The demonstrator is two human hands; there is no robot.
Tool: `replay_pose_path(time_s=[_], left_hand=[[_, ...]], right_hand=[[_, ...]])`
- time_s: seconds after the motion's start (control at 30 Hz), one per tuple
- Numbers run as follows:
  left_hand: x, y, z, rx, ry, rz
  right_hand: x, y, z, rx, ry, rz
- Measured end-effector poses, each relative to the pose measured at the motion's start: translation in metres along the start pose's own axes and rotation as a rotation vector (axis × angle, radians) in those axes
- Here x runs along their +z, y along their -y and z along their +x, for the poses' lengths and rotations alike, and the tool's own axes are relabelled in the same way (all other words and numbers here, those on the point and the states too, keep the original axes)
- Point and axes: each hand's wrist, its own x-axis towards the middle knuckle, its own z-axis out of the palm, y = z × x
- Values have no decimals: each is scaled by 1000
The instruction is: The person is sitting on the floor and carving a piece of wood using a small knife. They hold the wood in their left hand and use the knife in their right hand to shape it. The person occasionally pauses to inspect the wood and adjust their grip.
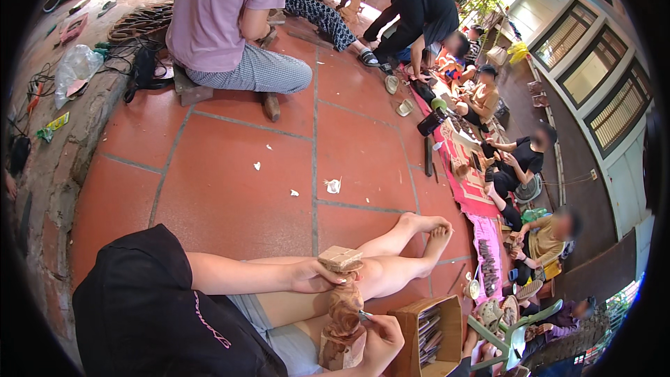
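My left hand [317,276] is wrapped round the narrow part of a brown wood carving [345,311], just below the squared block at its far end. The carving has a rounded, swirling middle and a rough block at its near end, and it lies over my bare legs. In my right hand [380,341] is a small slender tool [364,314], pinched in the fingers with its tip close to the carving's rounded middle. Most of the tool is hidden by the fingers, so its exact kind cannot be told.
A cardboard box [453,307] of thin sticks or tools stands beside my right hand. White scraps [333,186] dot the red tiled floor [230,160]. Several people sit along the right; a person in pink [223,14] sits ahead. Tools lie on pink cloth [497,237].
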Motion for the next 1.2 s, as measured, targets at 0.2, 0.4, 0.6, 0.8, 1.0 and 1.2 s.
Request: replay_pose_path(time_s=[0.2, 0.4, 0.6, 0.8, 1.0, 1.2], left_hand=[[3, 0, -1, -10, -44, 11], [-1, 1, 1, 14, 4, 11], [2, 0, 0, 8, -14, 8], [-2, 1, 1, 6, -2, 6], [3, 0, -1, 17, -1, 22], [1, 0, 0, 5, 8, 22]], right_hand=[[-2, -1, -1, 32, -46, -181], [-1, 2, -1, 5, 6, 19], [-2, 1, -2, 99, -50, -110], [0, 3, 0, -35, -10, -35], [-2, -7, -1, 103, -52, -22], [0, -6, -2, -4, 12, 111]])
